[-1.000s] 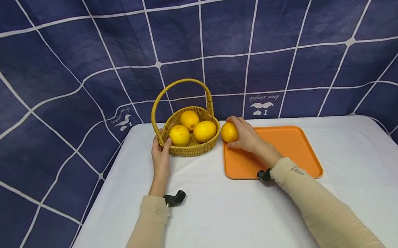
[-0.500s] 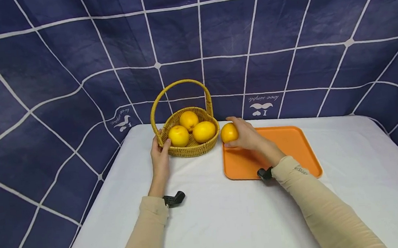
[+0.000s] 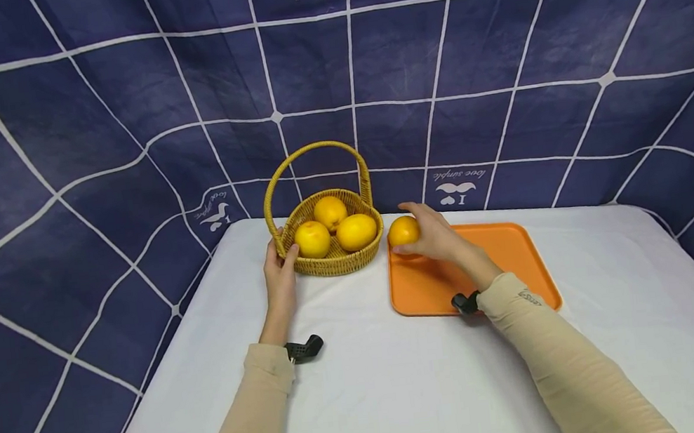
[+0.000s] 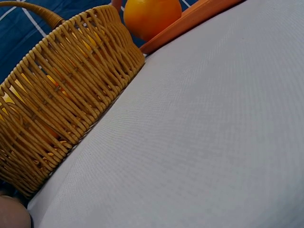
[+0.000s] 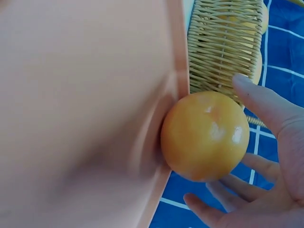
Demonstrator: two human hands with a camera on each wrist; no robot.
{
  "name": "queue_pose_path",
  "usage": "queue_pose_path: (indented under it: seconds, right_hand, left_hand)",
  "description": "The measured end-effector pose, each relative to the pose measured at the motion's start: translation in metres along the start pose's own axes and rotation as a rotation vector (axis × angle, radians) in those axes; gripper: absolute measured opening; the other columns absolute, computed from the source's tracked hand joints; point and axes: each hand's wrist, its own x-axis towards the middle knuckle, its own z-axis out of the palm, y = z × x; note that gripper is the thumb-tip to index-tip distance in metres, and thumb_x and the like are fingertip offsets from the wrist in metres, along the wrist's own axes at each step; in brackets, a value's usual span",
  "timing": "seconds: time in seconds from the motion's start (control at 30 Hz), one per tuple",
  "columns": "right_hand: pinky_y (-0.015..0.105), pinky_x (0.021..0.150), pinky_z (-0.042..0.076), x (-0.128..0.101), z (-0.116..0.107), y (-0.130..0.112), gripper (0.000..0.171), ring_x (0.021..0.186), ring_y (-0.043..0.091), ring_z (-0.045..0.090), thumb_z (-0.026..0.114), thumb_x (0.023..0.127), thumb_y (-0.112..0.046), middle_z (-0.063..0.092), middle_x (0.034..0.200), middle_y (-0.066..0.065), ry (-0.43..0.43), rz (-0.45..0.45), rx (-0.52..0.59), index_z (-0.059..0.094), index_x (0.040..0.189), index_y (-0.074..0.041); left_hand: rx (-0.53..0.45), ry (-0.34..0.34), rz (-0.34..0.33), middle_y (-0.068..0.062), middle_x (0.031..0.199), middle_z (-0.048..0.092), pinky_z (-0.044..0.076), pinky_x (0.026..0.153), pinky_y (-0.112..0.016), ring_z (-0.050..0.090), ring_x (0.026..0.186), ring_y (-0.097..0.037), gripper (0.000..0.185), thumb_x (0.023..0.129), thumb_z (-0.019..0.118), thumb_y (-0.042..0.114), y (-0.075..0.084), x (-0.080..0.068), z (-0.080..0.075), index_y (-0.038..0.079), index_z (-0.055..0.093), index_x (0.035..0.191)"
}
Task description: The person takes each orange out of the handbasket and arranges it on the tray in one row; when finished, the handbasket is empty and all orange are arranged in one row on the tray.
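A: Where is the right hand relative to the wicker basket?

B: Just to the right of the basket, over the near-basket corner of the orange tray. Its fingers are spread and loosely bent around an orange. In the right wrist view the thumb and fingertips sit close about the fruit, but there is a visible gap on the palm side, so whether it has an actual grip I cannot tell.

A: And the orange itself?

B: It sits at the tray's corner nearest the basket, close beside the basket wall. From the left wrist view the same orange shows just past the basket's rim, above the tray edge.

A: What about the left hand?

B: It is on the opposite side of the basket, resting on the white tabletop, with the thumb against the woven wall and the fingers up at the rim. It looks like a light hold on the basket's side rather than a closed fist.

A: What is inside the basket?

B: Three more oranges: one toward the left hand, one at the back, one toward the tray. The arched handle stands upright over them.

A: Anything beyond the basket?

B: A dark blue cloth with white lines hangs behind it.
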Motion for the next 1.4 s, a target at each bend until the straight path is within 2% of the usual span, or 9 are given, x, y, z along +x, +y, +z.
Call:
queue_pose_path:
  seconds: [0.33, 0.43, 0.6, 0.87, 1.07, 1.2, 1.4]
  right_hand:
    - [0.060, 0.126, 0.031, 0.009, -0.002, -0.017, 0.088, 0.149, 0.043, 0.040, 0.087, 0.087, -0.029, 0.046, 0.159, 0.022, 0.031, -0.040, 0.003, 0.041, 0.158, -0.003]
    - [0.061, 0.127, 0.028, 0.013, -0.002, -0.025, 0.086, 0.151, 0.042, 0.038, 0.084, 0.089, -0.030, 0.045, 0.161, 0.021, 0.033, -0.056, 0.001, 0.041, 0.159, -0.003]
    - [0.059, 0.127, 0.029, 0.021, 0.000, -0.041, 0.084, 0.153, 0.040, 0.037, 0.082, 0.092, -0.035, 0.045, 0.161, 0.019, 0.027, -0.079, 0.005, 0.042, 0.158, -0.003]
    - [0.051, 0.126, 0.035, 0.041, 0.015, -0.075, 0.082, 0.151, 0.036, 0.041, 0.081, 0.094, -0.033, 0.046, 0.161, 0.018, -0.007, -0.104, 0.046, 0.042, 0.158, -0.003]
    - [0.050, 0.127, 0.035, 0.055, 0.028, -0.100, 0.081, 0.151, 0.036, 0.041, 0.083, 0.092, -0.029, 0.046, 0.162, 0.018, -0.028, -0.138, 0.044, 0.042, 0.158, -0.003]
    - [0.048, 0.126, 0.037, 0.064, 0.039, -0.108, 0.080, 0.150, 0.034, 0.043, 0.083, 0.092, -0.029, 0.047, 0.162, 0.014, -0.045, -0.157, 0.037, 0.044, 0.157, -0.005]
    - [0.047, 0.119, 0.045, 0.073, 0.055, -0.117, 0.078, 0.142, 0.036, 0.052, 0.084, 0.092, -0.025, 0.052, 0.157, 0.017, -0.079, -0.156, 0.080, 0.045, 0.156, -0.004]
  left_hand:
    - [-0.050, -0.020, -0.046, -0.004, 0.170, 0.036, 0.028, 0.130, -0.035, 0.034, 0.157, -0.017, 0.060, 0.109, 0.057, 0.018, 0.002, 0.001, -0.004, 0.014, 0.036, 0.165]
    - [-0.066, -0.030, -0.055, -0.007, 0.170, 0.036, 0.029, 0.130, -0.036, 0.034, 0.157, -0.019, 0.060, 0.109, 0.057, 0.014, 0.011, -0.003, -0.005, 0.010, 0.036, 0.164]
    - [-0.052, -0.040, -0.049, -0.010, 0.169, 0.037, 0.031, 0.129, -0.037, 0.035, 0.156, -0.021, 0.059, 0.108, 0.057, 0.012, 0.025, -0.010, -0.004, 0.006, 0.036, 0.163]
    - [-0.061, -0.029, -0.027, -0.008, 0.169, 0.036, 0.030, 0.129, -0.034, 0.035, 0.156, -0.018, 0.058, 0.109, 0.057, 0.016, 0.011, -0.004, -0.006, 0.010, 0.037, 0.164]
    - [-0.017, -0.015, 0.013, -0.004, 0.168, 0.040, 0.031, 0.129, -0.034, 0.037, 0.155, -0.017, 0.058, 0.109, 0.058, 0.023, -0.002, 0.000, -0.005, 0.015, 0.039, 0.163]
    - [-0.009, -0.016, 0.027, -0.004, 0.166, 0.042, 0.032, 0.128, -0.036, 0.039, 0.154, -0.018, 0.056, 0.109, 0.059, 0.024, -0.003, -0.001, -0.002, 0.014, 0.041, 0.162]
    - [-0.022, -0.012, 0.000, -0.004, 0.167, 0.041, 0.031, 0.129, -0.034, 0.039, 0.154, -0.018, 0.057, 0.109, 0.058, 0.023, 0.001, -0.001, -0.002, 0.017, 0.040, 0.163]
